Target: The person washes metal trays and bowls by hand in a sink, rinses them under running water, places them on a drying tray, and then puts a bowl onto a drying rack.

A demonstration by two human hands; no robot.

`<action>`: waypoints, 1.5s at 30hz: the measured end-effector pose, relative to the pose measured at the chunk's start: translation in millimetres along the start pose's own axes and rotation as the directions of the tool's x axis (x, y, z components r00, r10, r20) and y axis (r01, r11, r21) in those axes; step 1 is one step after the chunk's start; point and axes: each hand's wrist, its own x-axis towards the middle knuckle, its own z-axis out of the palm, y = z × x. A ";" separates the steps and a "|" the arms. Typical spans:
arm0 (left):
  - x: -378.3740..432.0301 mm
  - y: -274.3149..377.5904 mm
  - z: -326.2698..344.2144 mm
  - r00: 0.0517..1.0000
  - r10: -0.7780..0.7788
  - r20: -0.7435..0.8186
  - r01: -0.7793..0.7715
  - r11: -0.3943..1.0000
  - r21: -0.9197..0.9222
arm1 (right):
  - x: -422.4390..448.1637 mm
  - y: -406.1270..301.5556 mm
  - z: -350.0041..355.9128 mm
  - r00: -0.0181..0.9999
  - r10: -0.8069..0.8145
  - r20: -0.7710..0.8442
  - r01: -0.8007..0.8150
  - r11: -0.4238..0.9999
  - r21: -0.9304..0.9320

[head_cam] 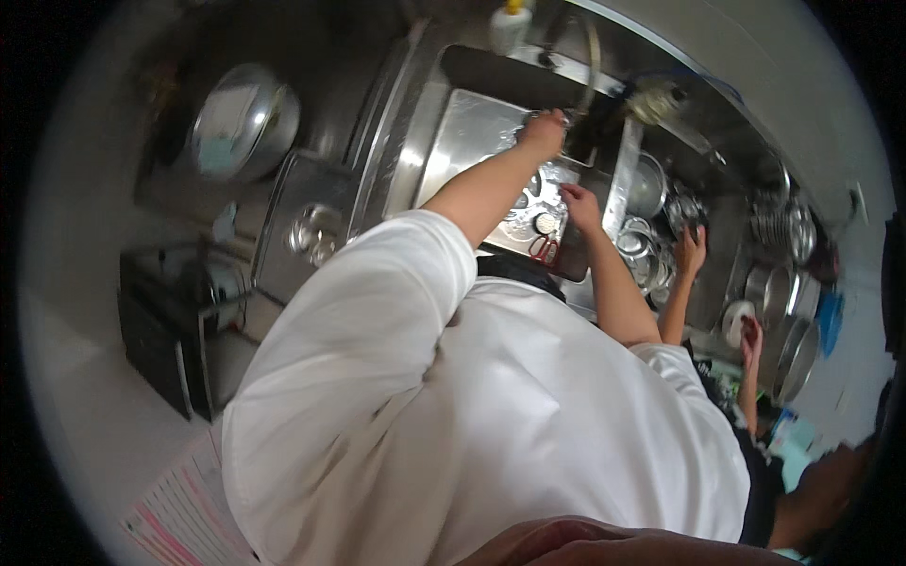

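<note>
My left hand (543, 134) reaches over the far side of a metal tray (471, 131) in a steel sink, its fingers curled near small shiny metal pieces. Whether it grips one is hidden. My right hand (582, 205) is nearer to me, at the tray's right side, with its fingertips bent toward the metal items there; I cannot tell whether it holds anything. On the near part of the tray lie red-handled scissors (543, 247), a small round pale item with a dotted surface (545, 223) and some round metal pieces.
At right, a co-worker's hands (692, 251) are over a second basin with stacked metal bowls (637, 244) and a strainer-like bowl (645, 185). Left stand a large metal bowl (279, 134) and a tray (272, 233) with small metal dishes. A white bottle (509, 30) stands behind the sink.
</note>
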 end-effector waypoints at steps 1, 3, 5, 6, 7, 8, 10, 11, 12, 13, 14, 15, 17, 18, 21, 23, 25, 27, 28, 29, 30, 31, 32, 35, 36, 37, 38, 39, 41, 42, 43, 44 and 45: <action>-12.2 -13.3 -3.1 0.998 -0.005 -0.070 0.005 1.000 0.000 | 0.6 0.1 6.8 0.999 0.002 0.032 -0.002 1.000 -0.002; -41.3 -22.4 -7.0 0.972 0.033 -0.233 -0.032 0.999 0.010 | 9.3 22.7 12.2 1.000 -0.002 0.020 0.001 0.998 0.066; -62.0 -45.7 -16.8 0.971 0.067 -0.229 -0.048 0.995 0.087 | 20.9 32.4 22.0 0.997 0.008 0.079 -0.015 0.997 0.082; -74.2 -59.1 -18.6 0.973 0.073 -0.218 -0.048 0.991 0.121 | 18.3 27.3 27.0 0.994 0.023 0.109 -0.032 0.996 0.081; -82.8 -73.2 -24.9 0.970 0.046 -0.240 -0.046 0.999 0.008 | 18.7 21.1 32.5 0.984 -0.014 0.180 0.001 0.997 0.073; -91.2 -80.4 -32.7 0.967 0.052 -0.249 -0.062 0.998 -0.033 | 21.0 18.7 35.2 0.977 0.059 0.207 -0.074 0.995 0.067; -107.9 -100.2 -47.9 0.960 0.057 -0.273 -0.089 0.990 -0.107 | 16.0 -5.3 42.5 0.957 0.091 0.276 -0.094 0.996 -0.003; -117.0 -113.1 -57.1 0.951 -0.032 -0.308 -0.050 0.966 -0.254 | 13.8 -15.0 47.2 0.946 0.095 0.309 -0.094 0.995 -0.018; -126.5 -116.7 -70.5 0.890 -0.120 -0.440 -0.064 0.923 -0.380 | 14.9 -18.3 48.1 0.941 0.105 0.321 -0.103 0.994 -0.026; -135.0 -123.0 -87.3 0.881 -0.242 -0.406 0.032 0.887 -0.460 | 15.2 -21.0 50.0 0.936 0.116 0.333 -0.112 0.993 -0.032; -147.7 -142.6 -101.2 0.839 -0.252 -0.482 0.007 0.891 -0.454 | 15.0 -24.8 55.0 0.931 0.104 0.350 -0.096 0.995 -0.040; -169.6 -138.8 -133.2 0.831 -0.329 -0.449 0.074 0.865 -0.497 | 14.0 -22.3 55.3 0.932 0.102 0.348 -0.093 0.995 -0.043; -185.8 -199.2 -150.2 0.700 -0.443 -0.560 0.073 0.825 -0.561 | 9.9 -20.9 63.3 0.908 0.068 0.414 -0.085 0.996 0.025; -201.8 -238.9 -168.6 0.690 -0.437 -0.578 0.053 0.826 -0.561 | 4.5 -27.4 70.3 0.893 0.092 0.440 -0.099 0.995 -0.007; -252.0 -311.0 -221.5 0.614 -0.566 -0.550 0.213 0.790 -0.575 | -4.4 -29.1 77.5 0.862 0.131 0.490 -0.107 0.991 -0.076; -288.1 -357.8 -250.0 0.685 -0.496 -0.534 0.176 0.824 -0.539 | -4.4 -15.5 83.1 0.852 0.131 0.507 -0.113 0.991 -0.066; -315.9 -395.0 -266.6 0.714 -0.478 -0.511 0.271 0.863 -0.427 | -10.2 -9.9 83.5 0.837 0.172 0.519 -0.164 0.984 -0.062; -328.8 -417.4 -270.3 0.744 -0.500 -0.443 0.367 0.860 -0.355 | -9.3 1.8 76.4 0.820 0.212 0.531 -0.218 0.975 -0.053; -334.4 -426.3 -268.4 0.761 -0.522 -0.385 0.414 0.848 -0.332 | -10.6 5.9 71.7 0.823 0.226 0.522 -0.227 0.972 -0.062; -339.6 -436.6 -264.7 0.773 -0.545 -0.325 0.459 0.834 -0.307 | -14.4 4.8 66.4 0.825 0.239 0.513 -0.236 0.969 -0.071; -343.2 -447.2 -259.6 0.784 -0.557 -0.273 0.473 0.822 -0.319 | -16.4 7.7 61.7 0.827 0.252 0.503 -0.246 0.966 -0.079; -346.0 -459.2 -251.6 0.794 -0.567 -0.220 0.487 0.809 -0.330 | -17.2 9.7 57.7 0.833 0.243 0.496 -0.236 0.969 -0.078; -348.4 -472.4 -241.6 0.801 -0.576 -0.163 0.502 0.795 -0.341 | -21.2 8.4 54.1 0.840 0.208 0.502 -0.197 0.977 -0.075; -351.9 -504.9 -212.5 0.797 -0.584 -0.154 0.488 0.773 -0.406 | -26.1 2.0 45.2 0.847 0.159 0.507 -0.149 0.987 -0.061; -346.8 -509.9 -207.7 0.806 -0.577 -0.134 0.488 0.775 -0.402 | -25.5 4.2 43.6 0.851 0.172 0.496 -0.151 0.985 -0.082; -343.3 -514.7 -202.9 0.813 -0.571 -0.115 0.489 0.776 -0.399 | -24.5 5.9 42.1 0.854 0.185 0.486 -0.153 0.983 -0.105; -339.0 -516.4 -198.6 0.819 -0.565 -0.097 0.489 0.777 -0.398 | -22.7 7.7 39.8 0.857 0.197 0.475 -0.154 0.980 -0.129; -333.8 -518.6 -196.4 0.816 -0.576 -0.057 0.529 0.782 -0.329 | -21.7 9.9 38.4 0.855 0.199 0.478 -0.156 0.979 -0.129; -332.0 -520.3 -188.8 0.822 -0.562 -0.091 0.526 0.811 -0.256 | -19.6 11.3 37.0 0.851 0.197 0.486 -0.155 0.980 -0.126; -331.7 -521.1 -186.8 0.825 -0.554 -0.111 0.524 0.823 -0.218 | -17.4 10.4 37.1 0.851 0.211 0.481 -0.164 0.977 -0.139; -332.3 -521.4 -184.2 0.819 -0.559 -0.126 0.542 0.827 -0.148 | -15.7 9.9 37.8 0.851 0.225 0.475 -0.174 0.973 -0.151; -331.9 -517.1 -183.6 0.801 -0.584 -0.133 0.573 0.812 -0.113 | -16.6 5.8 40.5 0.850 0.240 0.468 -0.186 0.970 -0.160; -331.1 -511.7 -181.5 0.782 -0.607 -0.141 0.602 0.795 -0.079 | -18.1 2.1 42.0 0.848 0.251 0.466 -0.196 0.967 -0.165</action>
